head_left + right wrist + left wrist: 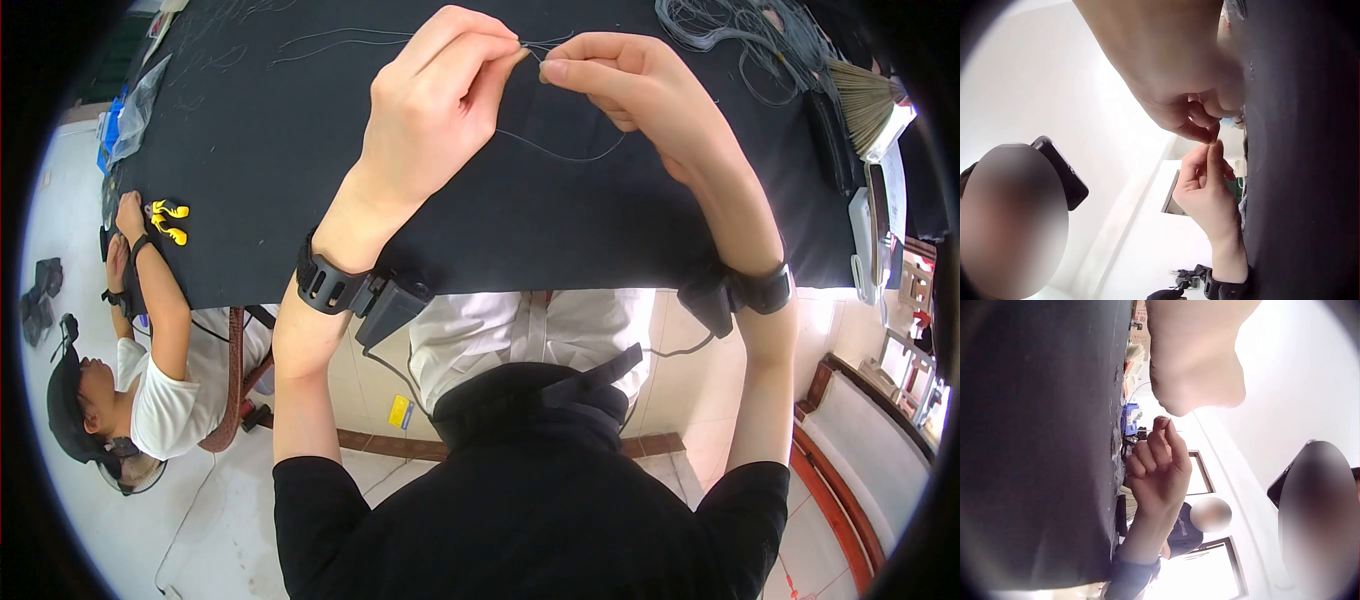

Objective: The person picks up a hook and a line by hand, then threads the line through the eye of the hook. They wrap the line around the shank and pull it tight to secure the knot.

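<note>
In the head view, thin grey wire strands [345, 43] run from the left into the fingertips of my left hand [435, 105], which pinches them. My right hand [650, 95] faces it a short gap away, thumb and index finger pinching the strands' other side. A loose strand [570, 157] curves below both hands over the black cloth. The left wrist view shows my right hand [1160, 469] with thumb and index finger together. From the right wrist, my left hand [1210, 187] appears with its fingertips close to my right hand [1179, 81].
A bundle of grey wire [735, 35] and a brush-like bunch [865, 100] lie on the black cloth [300, 200] at the right. At the left are yellow-and-black pliers [168, 222], a plastic bag [142, 110] and another person [180, 400] seated at the table's side.
</note>
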The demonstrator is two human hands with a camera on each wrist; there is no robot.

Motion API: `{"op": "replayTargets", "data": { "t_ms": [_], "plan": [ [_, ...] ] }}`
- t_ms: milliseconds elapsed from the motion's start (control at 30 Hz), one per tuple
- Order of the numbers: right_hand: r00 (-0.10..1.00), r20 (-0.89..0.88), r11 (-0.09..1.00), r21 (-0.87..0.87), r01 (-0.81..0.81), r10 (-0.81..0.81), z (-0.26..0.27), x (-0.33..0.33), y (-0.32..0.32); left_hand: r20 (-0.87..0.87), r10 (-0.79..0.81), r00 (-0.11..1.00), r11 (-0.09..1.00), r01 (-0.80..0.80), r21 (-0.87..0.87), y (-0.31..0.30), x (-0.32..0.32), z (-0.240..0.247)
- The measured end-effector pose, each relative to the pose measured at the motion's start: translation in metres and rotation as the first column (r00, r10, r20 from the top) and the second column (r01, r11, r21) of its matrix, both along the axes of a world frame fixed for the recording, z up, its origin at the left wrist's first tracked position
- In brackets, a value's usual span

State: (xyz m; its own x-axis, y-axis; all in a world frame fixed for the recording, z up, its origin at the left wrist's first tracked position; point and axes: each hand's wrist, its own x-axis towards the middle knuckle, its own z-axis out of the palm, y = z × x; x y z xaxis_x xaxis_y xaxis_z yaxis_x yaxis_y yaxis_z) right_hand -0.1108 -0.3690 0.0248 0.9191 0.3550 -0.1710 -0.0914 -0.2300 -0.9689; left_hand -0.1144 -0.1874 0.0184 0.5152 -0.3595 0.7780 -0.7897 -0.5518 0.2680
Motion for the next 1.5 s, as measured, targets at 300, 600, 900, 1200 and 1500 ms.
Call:
{"op": "replayTargets", "data": {
  "t_ms": [300, 600, 900, 1200, 1500],
  "plan": [
    [0.957, 0.286, 0.999, -0.003, 0.044, -0.041, 0.002, -0.004, -0.002, 0.004, 0.041, 0.999, 0.998, -0.041, 0.054, -0.002, -0.001, 0.0],
    [0.951, 0.291, 0.994, -0.008, -0.106, 0.104, 0.003, -0.005, -0.002, 0.067, -0.052, 0.996, 0.997, 0.048, 0.061, -0.001, 0.002, -0.008],
    [0.956, 0.274, 0.994, 0.009, -0.107, 0.1, 0.005, -0.005, -0.003, 0.052, -0.102, 0.993, 0.994, 0.1, 0.033, -0.003, 0.001, -0.008],
    [0.963, 0.269, 0.996, -0.081, 0.022, 0.0, 0.013, -0.013, 0.003, 0.04, -0.013, 0.999, 1.0, 0.013, 0.014, 0.0, 0.0, 0.0],
    [0.935, 0.354, 1.0, -0.023, 0.0, 0.008, -0.002, -0.012, 0.004, 0.088, -0.004, 0.996, 0.997, -0.002, 0.072, -0.002, 0.0, 0.0]
  ]
}}
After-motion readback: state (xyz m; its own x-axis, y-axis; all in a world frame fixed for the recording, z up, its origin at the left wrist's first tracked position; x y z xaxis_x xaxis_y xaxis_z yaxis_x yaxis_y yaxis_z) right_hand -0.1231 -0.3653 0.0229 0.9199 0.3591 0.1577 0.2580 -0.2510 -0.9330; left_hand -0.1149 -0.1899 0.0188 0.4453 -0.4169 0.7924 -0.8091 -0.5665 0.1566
